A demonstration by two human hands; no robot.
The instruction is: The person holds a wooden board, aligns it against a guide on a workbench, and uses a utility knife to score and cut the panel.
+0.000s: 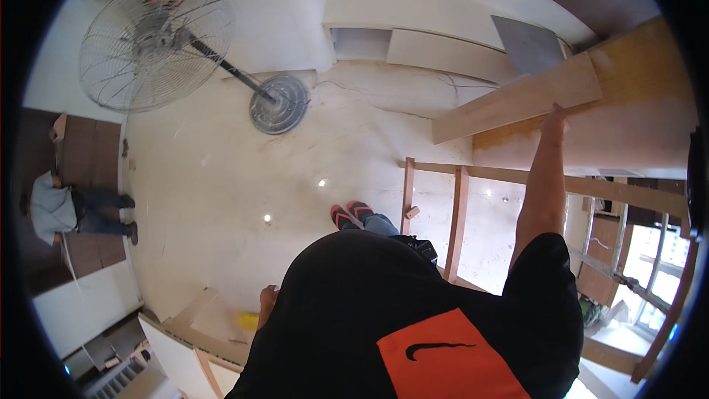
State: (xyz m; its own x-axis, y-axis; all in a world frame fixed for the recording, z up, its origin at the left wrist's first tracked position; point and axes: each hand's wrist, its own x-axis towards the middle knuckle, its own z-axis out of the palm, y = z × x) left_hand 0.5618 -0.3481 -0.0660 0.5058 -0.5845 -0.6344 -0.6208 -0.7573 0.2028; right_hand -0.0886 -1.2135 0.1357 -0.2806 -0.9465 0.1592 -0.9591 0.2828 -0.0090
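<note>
My right hand [555, 117] reaches up and forward, gripping the lower edge of a long pale wooden board [509, 100], which lies angled over a wider stained wooden panel [635, 96]. My left hand [269, 297] hangs beside my body, partly hidden by my dark shirt; whether it holds anything is unclear. To my right, under the panel, stands an open wooden frame [459, 218] with upright and cross pieces. A grey sheet [528, 41] rests behind the pale board.
A pedestal fan [279, 103] stands ahead on the pale floor [199, 177]. At far left another person [55, 210] stands by brown cabinets [96, 148]. Boards [207, 347] stand at lower left. Cables run along the far wall. A ladder-like metal frame [619, 244] is at right.
</note>
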